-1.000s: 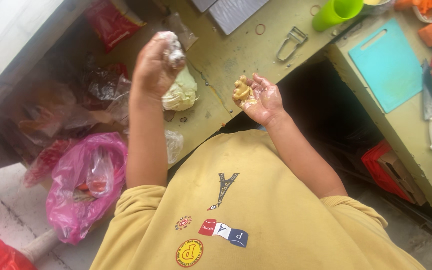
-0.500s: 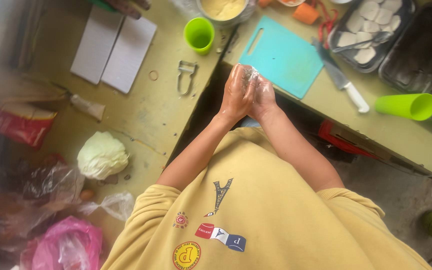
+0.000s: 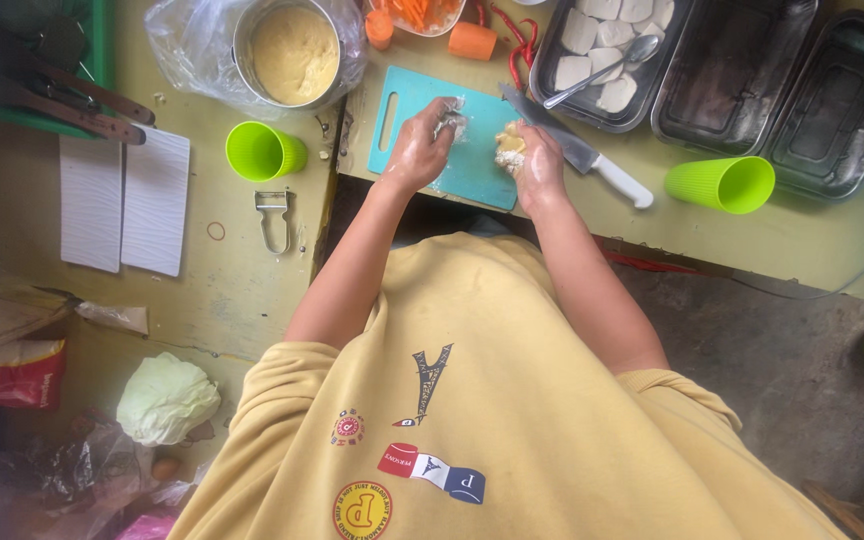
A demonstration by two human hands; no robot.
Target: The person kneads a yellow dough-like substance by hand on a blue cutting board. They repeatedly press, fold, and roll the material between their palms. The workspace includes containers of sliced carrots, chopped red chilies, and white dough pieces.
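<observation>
My left hand (image 3: 420,150) hovers over the teal cutting board (image 3: 472,170), fingers closed on a small floury white lump (image 3: 450,123). My right hand (image 3: 535,165) is just to the right of it, pinching a yellowish, flour-dusted piece (image 3: 509,147) above the same board. The two hands are a short way apart. A knife (image 3: 577,150) with a white handle lies slanted across the board's right edge, right behind my right hand. Both hands are smeared with flour or batter.
A metal pot of yellow batter (image 3: 294,50) stands behind the board, a green cup (image 3: 264,152) and a peeler (image 3: 274,215) to its left. A tray of white slices (image 3: 607,60), an empty metal tray (image 3: 832,95) and another green cup (image 3: 722,185) are right. A cabbage (image 3: 167,398) lies low left.
My hands, pressed together in front of the board half a second ago, have moved forward over it and parted, each holding a piece. Before that they were over the left table.
</observation>
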